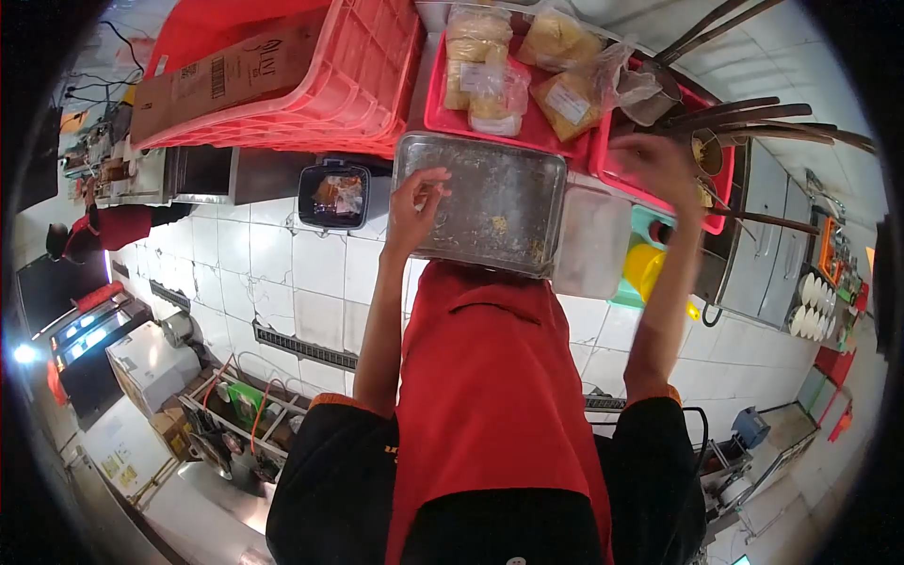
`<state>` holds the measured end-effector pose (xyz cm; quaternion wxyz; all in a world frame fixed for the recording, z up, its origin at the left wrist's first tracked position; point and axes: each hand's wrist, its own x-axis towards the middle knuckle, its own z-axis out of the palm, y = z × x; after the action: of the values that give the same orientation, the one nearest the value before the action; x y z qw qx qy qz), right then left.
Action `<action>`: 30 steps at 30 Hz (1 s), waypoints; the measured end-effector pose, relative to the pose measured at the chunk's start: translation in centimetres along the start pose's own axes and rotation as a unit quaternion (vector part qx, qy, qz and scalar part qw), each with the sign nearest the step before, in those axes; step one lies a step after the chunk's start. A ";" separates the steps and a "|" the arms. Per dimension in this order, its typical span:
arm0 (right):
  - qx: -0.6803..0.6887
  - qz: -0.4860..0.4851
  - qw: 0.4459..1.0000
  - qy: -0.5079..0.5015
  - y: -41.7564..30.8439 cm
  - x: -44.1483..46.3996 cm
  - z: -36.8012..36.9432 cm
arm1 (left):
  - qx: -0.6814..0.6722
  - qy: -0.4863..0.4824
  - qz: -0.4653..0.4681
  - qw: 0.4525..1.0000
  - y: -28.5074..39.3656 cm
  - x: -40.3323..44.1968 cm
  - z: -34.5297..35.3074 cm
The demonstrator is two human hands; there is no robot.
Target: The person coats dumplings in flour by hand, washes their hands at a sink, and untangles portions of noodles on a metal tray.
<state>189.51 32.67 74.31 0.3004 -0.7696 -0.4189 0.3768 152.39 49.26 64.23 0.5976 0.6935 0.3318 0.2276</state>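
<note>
A worn metal baking tray (pixel 490 188) lies before me, with a small patch of yellowish crumbs on it. My left hand (pixel 414 212) hovers over the tray's left side, its fingers loosely bent and apart, nothing visible in them. Motion smears my right hand (pixel 654 165), which is above a red tray (pixel 617 179) on the right; its fingers cannot be made out. In that red tray are a metal bowl (pixel 706 149) with yellowish contents and a clear plastic bag (pixel 640 89). Another red tray (pixel 438 113) holds several bagged, labelled yellowish foods (pixel 570 102).
A red plastic crate (pixel 367 85) with a cardboard box (pixel 231 80) stands at the upper left. Below it is a dark bin (pixel 334 198). A translucent lid (pixel 593 240) and a yellow container (pixel 644 268) sit right of the metal tray. Another person (pixel 108 233) is at far left.
</note>
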 end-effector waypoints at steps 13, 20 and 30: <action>-0.071 -0.158 0.984 0.051 6.3 27.2 15.1 | -0.026 -0.072 -0.036 0.996 -1.8 -5.6 1.1; -0.275 -0.141 0.951 0.021 3.1 23.6 17.2 | -0.074 -0.063 -0.060 0.993 -6.0 -2.1 2.6; -0.159 -0.271 0.943 0.111 2.9 21.2 20.9 | -0.022 -0.028 -0.034 0.999 -5.4 4.7 4.5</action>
<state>181.12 52.86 53.93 0.3095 -0.7018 -0.6301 0.1212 157.78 49.99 57.71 0.6290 0.6747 0.3334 0.1950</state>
